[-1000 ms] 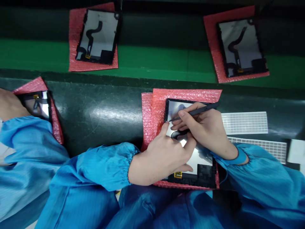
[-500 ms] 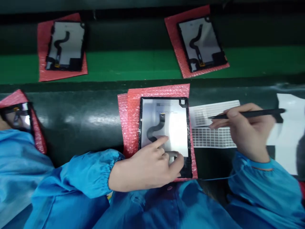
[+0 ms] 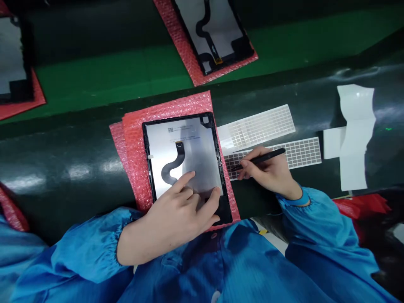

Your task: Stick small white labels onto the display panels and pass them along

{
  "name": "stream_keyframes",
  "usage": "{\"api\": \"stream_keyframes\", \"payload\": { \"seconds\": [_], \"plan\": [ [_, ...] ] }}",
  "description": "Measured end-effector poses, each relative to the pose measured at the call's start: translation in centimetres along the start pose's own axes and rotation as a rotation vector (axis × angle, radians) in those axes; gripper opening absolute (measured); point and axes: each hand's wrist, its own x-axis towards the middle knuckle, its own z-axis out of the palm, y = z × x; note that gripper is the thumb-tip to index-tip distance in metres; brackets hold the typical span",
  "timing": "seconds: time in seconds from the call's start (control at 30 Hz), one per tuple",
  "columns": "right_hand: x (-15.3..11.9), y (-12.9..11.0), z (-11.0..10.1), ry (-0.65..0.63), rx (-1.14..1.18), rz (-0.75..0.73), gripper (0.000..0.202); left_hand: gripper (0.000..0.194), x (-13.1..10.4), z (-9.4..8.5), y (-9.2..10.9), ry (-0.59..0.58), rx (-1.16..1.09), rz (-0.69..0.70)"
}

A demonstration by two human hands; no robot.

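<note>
A tablet display panel (image 3: pixel 202 155) lies back up, with a black frame and a curved dark ribbon cable (image 3: pixel 173 165) on its silvery back. My left hand (image 3: pixel 176 210) rests over its lower part, index finger stretched out and thumb apart, the other fingers bent; the cable's lower end is hidden beneath it. My right hand (image 3: pixel 268 172) grips slim black tweezers (image 3: pixel 263 158). Their tip is at the left end of the lower label sheet (image 3: pixel 304 152), a white strip with a grid of small grey pieces. A second label sheet (image 3: pixel 268 124) lies just above.
Red bubble-wrap bags (image 3: pixel 135 155) lie under the panel. Beyond, another panel (image 3: pixel 217 25) on red wrap sits on the green strip (image 3: pixel 126 75), with one more panel (image 3: pixel 12 54) at far left. White paper (image 3: pixel 355 139) lies right. A co-worker's blue sleeve (image 3: pixel 19 252) shows lower left.
The view has swung, so the bench appears shifted left. My right hand has moved the tweezers from the upper label sheet to the lower one. My left hand stays on the panel.
</note>
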Motion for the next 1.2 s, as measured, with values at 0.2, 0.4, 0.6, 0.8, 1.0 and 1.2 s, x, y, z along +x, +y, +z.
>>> {"api": "stream_keyframes", "payload": {
  "seconds": [0.2, 0.4, 0.6, 0.8, 1.0, 1.2],
  "plan": [
    [-0.4, 1.0, 0.8, -0.106, -0.111, -0.043, 0.017, 0.043, -0.1, -0.1, -0.2, 0.015, -0.052, 0.007],
    [-0.5, 1.9, 0.4, -0.078, -0.087, -0.034, 0.018, 0.044, -0.1, -0.2, -0.2, -0.005, -0.1, 0.001],
    [-0.5, 1.8, 0.6, -0.062, -0.07, -0.023, 0.017, 0.044, 0.0, -0.3, -0.1, 0.006, -0.092, 0.001],
    [-0.3, 1.6, 0.5, -0.086, -0.04, 0.001, 0.021, 0.043, 0.2, -0.3, -0.2, 0.005, -0.09, -0.001],
    [0.0, 1.6, 0.3, -0.133, 0.054, 0.046, 0.023, 0.044, 0.0, -0.3, -0.2, -0.007, -0.112, -0.006],
    [0.4, -0.1, -0.3, -0.128, 0.34, 0.138, 0.026, 0.045, 0.5, -1.0, 0.0, -0.062, -0.093, -0.018]
  ]
}}
